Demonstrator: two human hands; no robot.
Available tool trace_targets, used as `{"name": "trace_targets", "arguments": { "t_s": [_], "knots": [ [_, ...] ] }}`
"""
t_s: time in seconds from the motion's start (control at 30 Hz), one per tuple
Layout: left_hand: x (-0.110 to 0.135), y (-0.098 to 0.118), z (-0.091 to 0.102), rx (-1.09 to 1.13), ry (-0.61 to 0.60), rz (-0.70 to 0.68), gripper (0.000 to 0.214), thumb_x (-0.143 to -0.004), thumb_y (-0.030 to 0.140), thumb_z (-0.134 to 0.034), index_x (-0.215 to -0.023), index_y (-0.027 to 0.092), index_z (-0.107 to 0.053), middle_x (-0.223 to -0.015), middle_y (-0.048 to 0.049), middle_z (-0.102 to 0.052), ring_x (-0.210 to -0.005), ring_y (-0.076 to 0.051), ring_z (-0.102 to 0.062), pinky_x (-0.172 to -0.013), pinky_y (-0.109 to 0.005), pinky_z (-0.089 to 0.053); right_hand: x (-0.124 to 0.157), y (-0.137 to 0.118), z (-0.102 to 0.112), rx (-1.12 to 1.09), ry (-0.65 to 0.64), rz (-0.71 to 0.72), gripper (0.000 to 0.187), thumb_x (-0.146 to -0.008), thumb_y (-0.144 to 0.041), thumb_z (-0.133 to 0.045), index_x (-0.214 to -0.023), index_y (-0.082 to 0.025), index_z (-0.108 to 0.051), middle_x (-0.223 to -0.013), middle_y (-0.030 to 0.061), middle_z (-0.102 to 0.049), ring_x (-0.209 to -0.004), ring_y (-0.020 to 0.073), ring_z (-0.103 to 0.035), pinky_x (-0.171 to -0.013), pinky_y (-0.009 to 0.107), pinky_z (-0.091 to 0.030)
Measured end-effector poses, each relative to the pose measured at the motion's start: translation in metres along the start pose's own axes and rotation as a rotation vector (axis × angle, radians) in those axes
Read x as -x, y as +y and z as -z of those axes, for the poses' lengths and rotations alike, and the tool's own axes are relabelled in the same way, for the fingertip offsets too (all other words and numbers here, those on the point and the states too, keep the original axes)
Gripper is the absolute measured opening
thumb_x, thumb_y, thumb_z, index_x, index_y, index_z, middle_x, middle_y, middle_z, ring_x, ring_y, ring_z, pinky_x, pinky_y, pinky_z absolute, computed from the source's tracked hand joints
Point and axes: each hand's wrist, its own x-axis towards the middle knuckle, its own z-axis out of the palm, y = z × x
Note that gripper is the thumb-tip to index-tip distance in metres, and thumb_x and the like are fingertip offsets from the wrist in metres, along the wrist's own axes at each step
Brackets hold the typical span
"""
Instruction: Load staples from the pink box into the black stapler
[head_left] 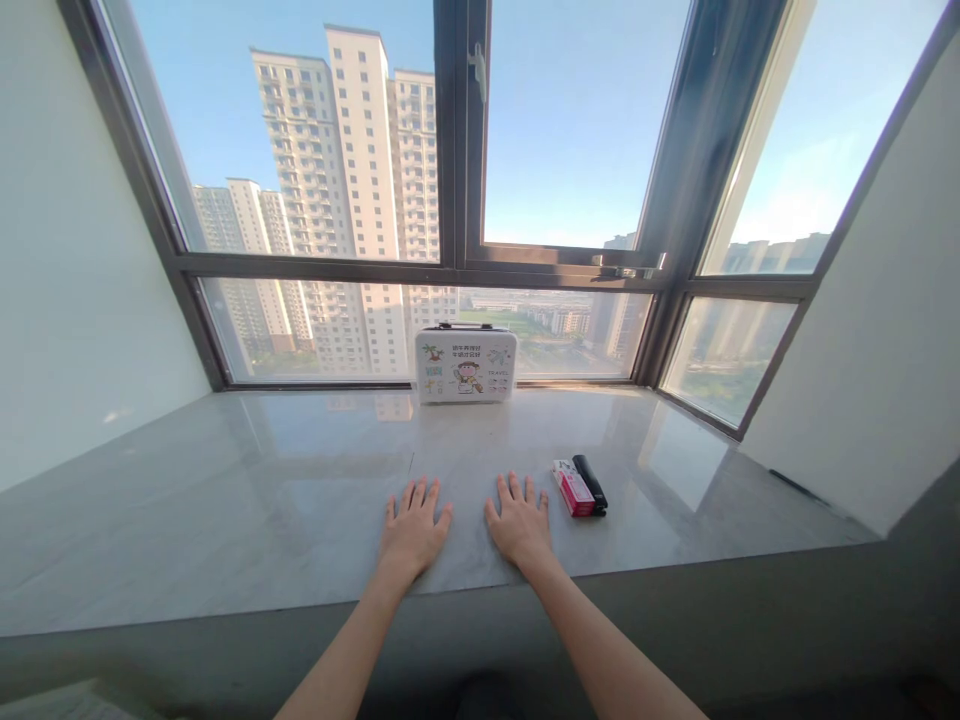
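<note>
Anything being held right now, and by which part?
Nothing is held: the left hand and right hand rest palm down on the sill; the red-and-white box lies apart from them.

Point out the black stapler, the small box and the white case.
Black stapler (pixel 590 482), head view: middle of its top.
Small box (pixel 573 488), head view: middle of its upper face.
White case (pixel 466 366), head view: middle of its printed front.

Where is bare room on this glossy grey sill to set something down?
The widest patch runs from the left hand to the white left wall. Another lies between the long black stapler-like object and the right wall. Crowded: right of the right hand, where that object lies beside a pink-and-white box.
</note>
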Motion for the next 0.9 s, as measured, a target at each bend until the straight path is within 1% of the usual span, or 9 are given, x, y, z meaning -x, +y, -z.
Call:
{"name": "trace_targets", "arguments": {
  "t_s": [0.1, 0.2, 0.37, 0.9],
  "knots": [
    [0.009, 0.003, -0.001, -0.007, 0.001, 0.023, 0.064, -0.097, 0.058, -0.023, -0.154, 0.031, -0.031, -0.164, -0.0029, -0.023, -0.152, -0.03, -0.014, -0.12, -0.056, -0.01, 0.001, -0.001, 0.0, 0.002, -0.006, -0.006, 0.067, -0.097, -0.058, -0.025, -0.157, -0.027, -0.029, -0.165, 0.0053, -0.02, -0.151, 0.0304, -0.008, -0.117, 0.052, 0.001],
    [0.013, 0.005, 0.001, -0.008, -0.003, 0.03, 0.064, -0.097, 0.057, -0.024, -0.154, 0.031, -0.031, -0.164, -0.0029, -0.023, -0.152, -0.03, -0.014, -0.12, -0.057, -0.009, 0.002, -0.001, 0.001, -0.001, 0.004, 0.002, 0.066, -0.097, -0.057, -0.024, -0.156, -0.027, -0.03, -0.164, 0.0057, -0.022, -0.151, 0.0305, -0.009, -0.117, 0.052, 0.0],
    [0.01, 0.005, 0.001, -0.006, 0.005, 0.029, 0.064, -0.096, 0.058, -0.025, -0.154, 0.031, -0.032, -0.164, -0.0048, -0.025, -0.151, -0.031, -0.017, -0.119, -0.058, -0.008, 0.002, -0.001, 0.003, 0.0, 0.005, -0.004, 0.067, -0.097, -0.058, -0.026, -0.155, -0.027, -0.032, -0.164, 0.0052, -0.023, -0.15, 0.031, -0.009, -0.117, 0.051, -0.001],
    [0.003, 0.003, -0.001, -0.021, -0.022, 0.012, 0.064, -0.096, 0.057, -0.027, -0.154, 0.03, -0.032, -0.164, -0.0055, -0.022, -0.152, -0.032, -0.014, -0.119, -0.059, -0.009, 0.001, -0.001, 0.002, 0.001, 0.018, 0.009, 0.065, -0.097, -0.056, -0.026, -0.155, -0.026, -0.035, -0.163, 0.0079, -0.025, -0.15, 0.0325, -0.012, -0.116, 0.054, -0.003]
  ]
}}
